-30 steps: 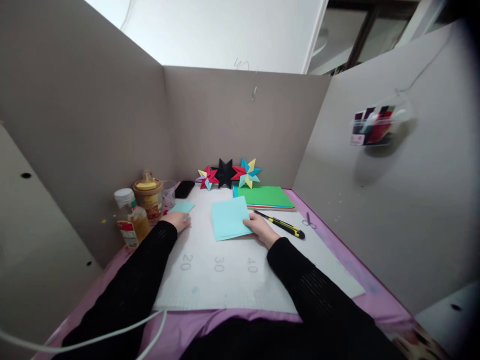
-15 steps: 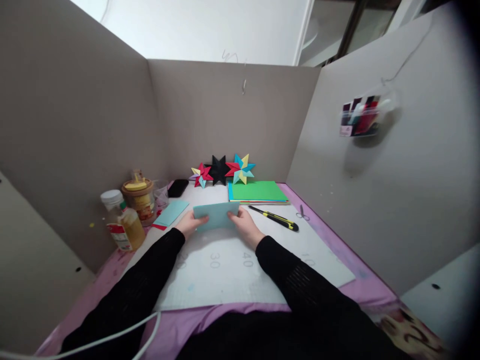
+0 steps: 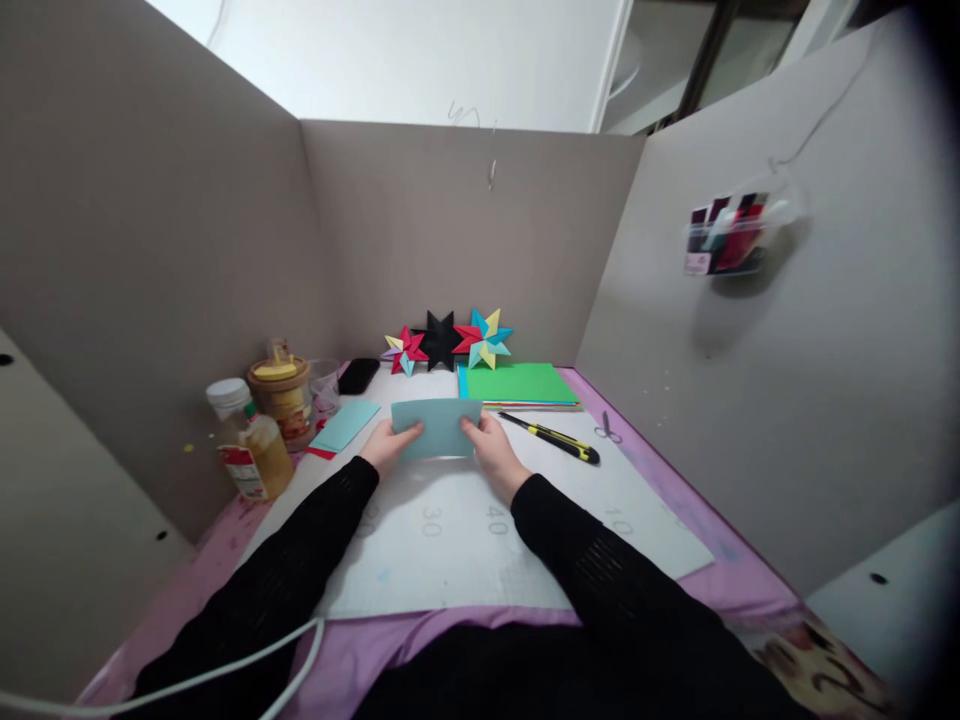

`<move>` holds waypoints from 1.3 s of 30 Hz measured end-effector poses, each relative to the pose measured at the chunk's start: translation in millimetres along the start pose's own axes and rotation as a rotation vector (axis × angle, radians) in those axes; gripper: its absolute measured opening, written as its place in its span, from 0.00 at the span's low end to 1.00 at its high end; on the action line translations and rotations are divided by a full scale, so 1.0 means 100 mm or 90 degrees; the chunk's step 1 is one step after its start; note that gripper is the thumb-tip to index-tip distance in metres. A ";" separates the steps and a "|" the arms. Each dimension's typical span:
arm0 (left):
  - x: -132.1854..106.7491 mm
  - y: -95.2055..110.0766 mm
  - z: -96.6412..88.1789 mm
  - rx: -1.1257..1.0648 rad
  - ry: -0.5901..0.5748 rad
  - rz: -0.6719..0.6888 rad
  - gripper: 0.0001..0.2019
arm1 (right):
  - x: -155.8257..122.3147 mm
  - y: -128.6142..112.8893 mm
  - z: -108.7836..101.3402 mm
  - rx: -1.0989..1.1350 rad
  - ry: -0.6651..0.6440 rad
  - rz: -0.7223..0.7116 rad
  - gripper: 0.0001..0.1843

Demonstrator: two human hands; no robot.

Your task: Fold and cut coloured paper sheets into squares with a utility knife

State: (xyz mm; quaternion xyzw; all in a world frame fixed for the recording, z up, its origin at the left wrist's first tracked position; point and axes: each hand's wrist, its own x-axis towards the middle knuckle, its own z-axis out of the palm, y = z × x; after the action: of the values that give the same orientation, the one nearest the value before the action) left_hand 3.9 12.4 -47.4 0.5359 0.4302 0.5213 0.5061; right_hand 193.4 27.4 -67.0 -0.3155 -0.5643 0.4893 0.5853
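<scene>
Between my two hands is a light blue sheet of paper [image 3: 437, 428], held up above the white board [image 3: 450, 570]. My left hand [image 3: 391, 445] pinches its left edge, thumb on the near face. At the right edge my right hand [image 3: 491, 445] grips it the same way. The fingers behind the sheet are hidden. More light blue paper [image 3: 345, 426] lies to the left of my left hand, with a bit of red under it. A black and yellow utility knife [image 3: 559, 440] rests on the board to the right of my right hand.
Small scissors [image 3: 607, 430] lie at the right. Behind are a stack of coloured paper [image 3: 517, 384], folded paper stars [image 3: 441, 340] and a black phone [image 3: 359, 376]. A glue bottle [image 3: 259, 455], a lidded jar [image 3: 283, 400] and a clear cup [image 3: 325, 388] stand left. Grey panels surround the table.
The light blue sheet has been tilted more upright, so its face shows taller. Both hands keep hold of its edges. The whole view has shifted slightly.
</scene>
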 end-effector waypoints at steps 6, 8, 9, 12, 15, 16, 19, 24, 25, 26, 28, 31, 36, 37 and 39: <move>0.01 -0.06 -0.15 0.032 -0.044 -0.064 0.29 | -0.01 0.04 -0.04 0.016 -0.010 0.037 0.16; 0.02 -0.09 -0.19 0.098 -0.086 -0.086 0.24 | -0.01 0.05 -0.05 0.027 0.018 0.047 0.15; 0.02 -0.10 -0.20 0.140 -0.103 -0.088 0.22 | 0.00 0.06 -0.06 0.041 0.044 0.051 0.14; 0.02 -0.11 -0.20 0.241 -0.107 -0.082 0.18 | 0.03 0.05 -0.11 0.101 0.128 0.062 0.15; 0.01 -0.09 -0.16 0.260 -0.066 -0.076 0.18 | 0.07 0.06 -0.16 0.163 0.178 0.079 0.14; 0.01 -0.08 -0.14 0.251 -0.059 -0.072 0.19 | 0.08 0.07 -0.17 0.182 0.185 0.083 0.13; -0.02 -0.06 -0.09 0.203 -0.071 -0.067 0.21 | 0.10 0.11 -0.18 0.227 0.197 0.091 0.10; -0.07 -0.06 0.00 0.154 -0.104 -0.067 0.23 | 0.09 0.19 -0.17 0.252 0.177 0.152 0.08; -0.07 -0.06 0.02 0.149 -0.108 -0.068 0.23 | 0.09 0.20 -0.17 0.249 0.164 0.171 0.08; -0.08 -0.06 0.03 0.147 -0.107 -0.071 0.22 | 0.08 0.22 -0.17 0.245 0.151 0.188 0.08; -0.08 -0.06 0.05 0.160 -0.091 -0.080 0.20 | 0.08 0.24 -0.18 0.241 0.139 0.216 0.08; -0.09 -0.06 0.06 0.197 -0.056 -0.085 0.16 | 0.08 0.27 -0.18 0.250 0.144 0.247 0.08; -0.09 -0.05 0.07 0.207 -0.058 -0.088 0.16 | 0.07 0.28 -0.17 0.249 0.147 0.259 0.08; -0.09 -0.05 0.07 0.203 -0.062 -0.089 0.16 | 0.07 0.28 -0.16 0.242 0.143 0.251 0.08; -0.07 -0.05 0.05 0.186 -0.047 -0.091 0.17 | 0.08 0.27 -0.17 0.227 0.146 0.227 0.09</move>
State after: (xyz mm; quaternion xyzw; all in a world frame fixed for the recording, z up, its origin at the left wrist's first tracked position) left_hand 8.4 5.7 -53.4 0.5904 0.5197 0.3958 0.4739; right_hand 202.7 46.4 -92.1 -0.3553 -0.3349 0.6375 0.5960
